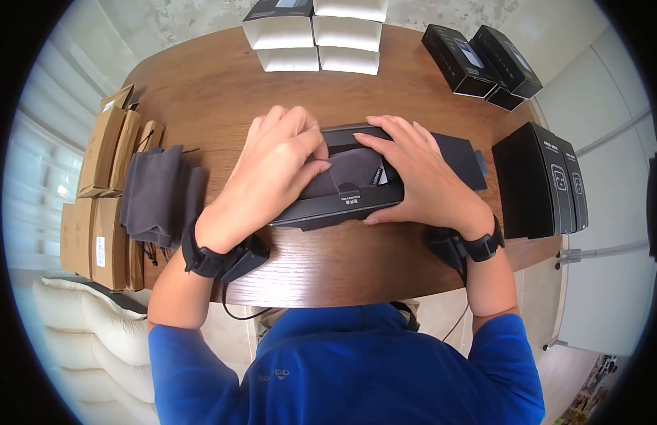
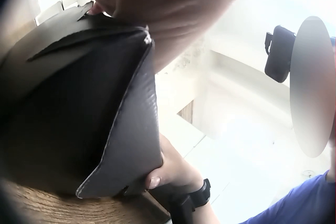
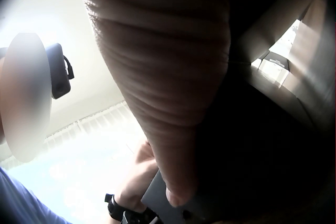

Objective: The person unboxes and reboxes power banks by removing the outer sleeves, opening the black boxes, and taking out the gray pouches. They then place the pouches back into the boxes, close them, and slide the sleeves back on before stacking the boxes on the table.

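- Near edge: we note the bare wooden table (image 1: 328, 276) in front of the work, with a wrist camera on each arm.
- Black box (image 1: 311, 211): it lies across the table before the person, its near wall carrying a printed label and its top uncovered.
- Right hand (image 1: 431, 166): we find it spread wide across the box's right end, thumb against the near wall and fingers over the far side, bracing the box.
- Left hand (image 1: 279, 152): its fingers are curled, thumb and forefinger nearly closed at the left part of the grey pouch (image 1: 353, 166). We judge this a pinch on the cloth, though how much is caught cannot be confirmed.
- Handling: in our judgement, the right hand should keep the box steady without squeezing its walls inward, while the left works the cloth gently, clear of the cut edges.
- Position: we record the pouch inside the box, between the hands. Most of it lies to the right of the left fingertips; its white tag (image 1: 380, 176) sits by the right hand.
- Sides: grey cloths (image 1: 158, 195) and brown cartons (image 1: 98, 152) are at the left; tall black boxes (image 1: 530, 184) stand at the right.
- Far side: we see stacked white-faced boxes (image 1: 281, 34) near the middle and dark printed boxes (image 1: 452, 60) at the right.
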Demonstrator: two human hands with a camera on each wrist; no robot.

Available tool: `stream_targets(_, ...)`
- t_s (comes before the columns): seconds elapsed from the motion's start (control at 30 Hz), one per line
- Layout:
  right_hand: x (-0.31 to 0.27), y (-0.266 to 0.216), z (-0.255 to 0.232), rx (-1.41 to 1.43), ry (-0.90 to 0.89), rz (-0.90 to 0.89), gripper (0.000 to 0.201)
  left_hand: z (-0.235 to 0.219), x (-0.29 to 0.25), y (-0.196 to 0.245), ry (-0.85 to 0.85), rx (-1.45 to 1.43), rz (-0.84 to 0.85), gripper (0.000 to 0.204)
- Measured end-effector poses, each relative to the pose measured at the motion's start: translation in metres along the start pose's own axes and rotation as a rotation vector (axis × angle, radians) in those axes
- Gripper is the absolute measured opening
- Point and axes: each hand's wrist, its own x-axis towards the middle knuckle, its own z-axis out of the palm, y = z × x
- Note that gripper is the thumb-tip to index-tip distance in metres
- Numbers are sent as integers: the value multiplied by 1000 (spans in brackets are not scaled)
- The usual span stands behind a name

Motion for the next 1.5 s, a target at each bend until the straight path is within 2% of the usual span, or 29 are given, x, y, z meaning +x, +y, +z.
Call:
stream_targets(0.03, 0, 0, 1, 0, 2, 3, 92, 1, 1, -1, 2, 0, 0, 15)
stream_targets(0.1, 1, 0, 0, -3, 7, 4, 94, 2, 3, -4, 154, -59, 19, 11)
stream_targets(0.13, 1, -2, -1, 38, 20, 36, 97, 3, 3, -2, 155, -57, 22, 11)
stream_targets(0.2, 1, -3, -1, 75, 39, 67, 101, 8, 4, 5, 297, -548, -215, 8)
stream_targets(0.27, 1, -1, 1, 55, 73, 56, 104, 8, 3, -4, 348, -513, -180, 6)
stream_targets(0.33, 2, -1, -4, 95, 55, 79, 102, 6, 3, -12, 416, -747, -307, 6)
stream_targets(0.37, 2, -1, -7, 139, 32, 106, 100, 7, 4, -18, 405, -1025, -339, 6)
stream_targets(0.4, 1, 1, -7, 135, 38, 97, 100, 6, 4, -21, 412, -1018, -331, 6)
stream_targets(0.47, -1, 9, -2, 222, 104, 64, 95, 3, 5, -25, 353, -1426, -366, 6)
stream_targets(0.5, 1, 10, -1, 219, 109, 56, 95, 4, 5, -27, 344, -1430, -433, 9)
stream_targets(0.53, 2, 11, -1, 328, 144, 57, 91, 0, 6, -25, 346, -1425, -426, 9)
stream_targets(0.6, 3, 11, 0, 435, 182, 56, 88, -7, 5, -18, 223, -1601, -524, 22)
stream_targets(0.63, 3, 10, 1, 549, 208, 37, 86, -9, 5, -17, 173, -1670, -539, 37)
stream_targets(0.67, 2, 9, 2, 663, 234, 18, 84, -9, 4, -16, 171, -1669, -534, 37)
stream_targets(0.77, 2, 3, 1, 678, 197, 0, 83, -6, 2, -13, -21, -2011, -497, 59)
stream_targets(0.8, 2, 2, 1, 678, 195, -1, 83, -5, 3, -11, -18, -2010, -497, 59)
stream_targets(0.87, 2, 0, 3, 662, 152, 20, 80, -5, 4, -9, -147, -2134, -425, 65)
stream_targets(0.9, 1, -2, 2, 664, 148, 16, 80, -5, 2, -6, -118, -2033, -492, 61)
stream_targets(0.93, 1, -3, 0, 639, 133, 47, 79, -4, 2, -4, -102, -2029, -492, 61)
stream_targets(1.0, 3, -4, 2, 615, 150, 66, 73, -1, 1, -2, -37, -1710, -420, 51)
stream_targets(1.03, 3, -5, 2, 582, 169, 62, 71, -1, 0, -5, -48, -1796, -423, 46)
stream_targets(1.1, 4, -2, 1, 544, 203, 43, 67, -3, 1, -2, -12, -1784, -448, 43)
stream_targets(1.2, 6, -3, 2, 543, 240, 15, 64, 4, 4, -10, 1, -1594, -321, 43)
stream_targets(1.33, 6, 0, 3, 469, 247, 39, 62, 3, 5, -5, 86, -1425, -268, 41)
stream_targets(1.4, 6, 0, 4, 491, 241, 52, 60, 2, 4, -1, 84, -1610, -289, 43)
stream_targets(1.43, 6, 0, 4, 485, 245, 51, 60, 1, 4, -2, 82, -1611, -281, 43)
stream_targets(1.5, 6, -1, 3, 500, 240, 56, 56, 1, 7, -5, 54, -1954, -264, 60)
